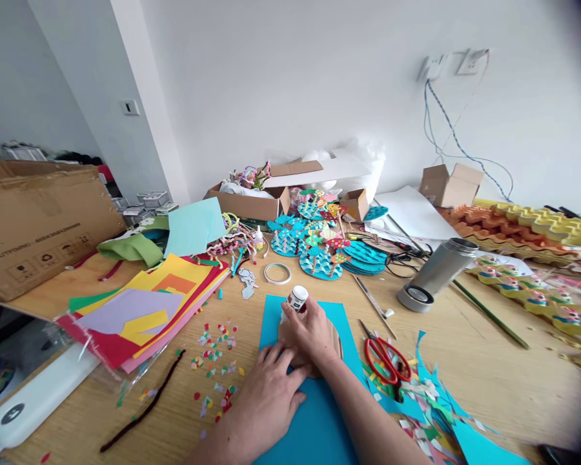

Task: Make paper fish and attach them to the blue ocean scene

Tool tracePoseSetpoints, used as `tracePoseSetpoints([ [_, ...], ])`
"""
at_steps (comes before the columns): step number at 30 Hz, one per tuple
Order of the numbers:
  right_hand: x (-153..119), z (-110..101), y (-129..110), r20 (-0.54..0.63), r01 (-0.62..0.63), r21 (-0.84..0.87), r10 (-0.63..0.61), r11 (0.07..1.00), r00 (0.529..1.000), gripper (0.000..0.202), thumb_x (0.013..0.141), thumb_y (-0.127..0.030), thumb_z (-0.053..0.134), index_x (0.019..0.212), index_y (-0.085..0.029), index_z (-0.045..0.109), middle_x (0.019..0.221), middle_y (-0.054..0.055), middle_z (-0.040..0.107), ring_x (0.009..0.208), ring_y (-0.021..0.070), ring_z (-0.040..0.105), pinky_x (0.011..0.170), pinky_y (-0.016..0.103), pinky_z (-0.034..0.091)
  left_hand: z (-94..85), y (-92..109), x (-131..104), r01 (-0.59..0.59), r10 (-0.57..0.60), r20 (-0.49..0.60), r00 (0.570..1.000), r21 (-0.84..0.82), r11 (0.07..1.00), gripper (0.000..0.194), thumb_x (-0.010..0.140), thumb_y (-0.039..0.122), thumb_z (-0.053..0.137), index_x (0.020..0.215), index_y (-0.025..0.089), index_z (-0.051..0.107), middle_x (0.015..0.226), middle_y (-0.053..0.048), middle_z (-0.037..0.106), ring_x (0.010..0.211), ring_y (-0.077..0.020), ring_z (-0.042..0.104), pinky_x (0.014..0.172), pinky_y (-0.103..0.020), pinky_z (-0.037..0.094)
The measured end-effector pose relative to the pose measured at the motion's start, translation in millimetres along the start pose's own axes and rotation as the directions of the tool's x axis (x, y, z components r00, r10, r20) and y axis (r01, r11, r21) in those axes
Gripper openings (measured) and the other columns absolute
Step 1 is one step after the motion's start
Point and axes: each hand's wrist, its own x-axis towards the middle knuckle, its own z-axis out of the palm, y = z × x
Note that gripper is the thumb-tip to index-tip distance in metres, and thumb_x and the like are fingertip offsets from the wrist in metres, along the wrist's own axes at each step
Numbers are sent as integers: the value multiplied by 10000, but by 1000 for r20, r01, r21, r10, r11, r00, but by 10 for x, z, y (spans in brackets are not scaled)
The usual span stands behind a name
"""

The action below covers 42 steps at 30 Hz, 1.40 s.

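Note:
In my right hand (314, 332) is a short white cylinder with a printed label, which looks like a glue stick (297, 298). My fingers are closed around it, above a round brown cardboard disc (336, 342). Its lower end is hidden. The disc lies on a sheet of blue paper (317, 420). My left hand (274, 387) lies over the near left edge of the disc, fingers spread and holding nothing. Red-handled scissors (387, 358) rest just right of the blue sheet, beside blue paper scraps (440, 394).
Coloured sheets (130, 310) and paper confetti (217, 349) lie left, with a dark pipe cleaner (145, 410). Behind are a tape roll (277, 274) and blue fish-decorated crafts (319, 258). A metal flask (445, 268) and egg trays (523, 226) stand right.

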Motion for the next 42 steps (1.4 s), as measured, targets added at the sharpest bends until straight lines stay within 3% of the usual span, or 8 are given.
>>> tracePoseSetpoints([
  [7,-3,29,33,1,62,-13,-62,998,998,253,814,-435,533,764,-188,545,716,27,614,652,167,538,618,271,401,17,-8,1,-10,10,-3,1000,2,1000,495,859,317,561,1322,414,415,1319,-12,476,1271,-268,359,1048,-474,333],
  [20,-1,45,29,36,111,-16,-111,994,993,229,825,-409,540,802,-182,559,748,22,602,693,166,526,654,276,400,14,1,1,1,-1,-14,1000,-18,1000,419,868,335,541,1281,338,473,1343,-12,462,1291,-268,324,1069,-442,314],
  [30,-19,-113,-188,161,59,-87,-44,994,986,218,795,-400,556,751,-187,565,674,10,621,592,147,532,542,242,352,-46,60,-46,42,-42,-5,999,-31,999,343,851,269,562,1188,331,539,1223,-6,529,1123,-274,418,934,-442,414],
  [34,-15,-126,-192,131,74,-62,-65,995,989,255,817,-427,528,781,-179,579,683,18,623,600,152,539,555,247,362,-47,71,-62,77,-77,1,997,14,997,315,852,264,554,1164,306,563,1144,-47,534,1061,-282,446,884,-462,428],
  [42,-55,-119,-194,132,88,-139,-69,986,989,231,787,-412,545,773,-185,585,707,26,630,617,158,537,555,249,367,-63,82,-64,40,-39,-10,999,59,997,274,848,249,561,1120,275,579,1095,-45,560,1031,-274,464,855,-438,439],
])
